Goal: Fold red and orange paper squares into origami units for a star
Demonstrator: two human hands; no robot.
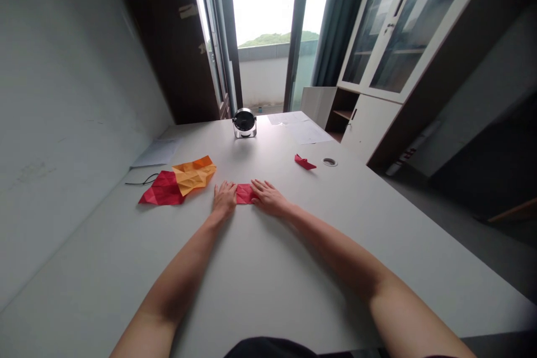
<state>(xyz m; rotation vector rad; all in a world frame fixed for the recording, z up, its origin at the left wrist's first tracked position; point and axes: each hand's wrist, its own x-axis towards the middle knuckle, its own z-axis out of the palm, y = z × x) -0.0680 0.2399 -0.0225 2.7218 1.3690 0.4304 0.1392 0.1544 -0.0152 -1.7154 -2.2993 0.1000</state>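
Observation:
A small folded red paper (244, 194) lies flat on the grey table (268, 268). My left hand (224, 199) rests palm-down on its left edge, fingers stretched flat. My right hand (269, 197) presses its right edge, fingers also spread flat. Only the strip of paper between the two hands shows. To the left lie a creased red sheet (162, 189) and a creased orange sheet (194, 173) overlapping it. A small folded red paper figure (304, 163) sits to the right, farther back.
A small round desk fan (244, 122) stands at the table's far end, with white sheets (306, 132) beside it and another white sheet (157, 152) at the left. A cable hole (329, 161) is near the right edge. A wall runs along the left, cabinets at right.

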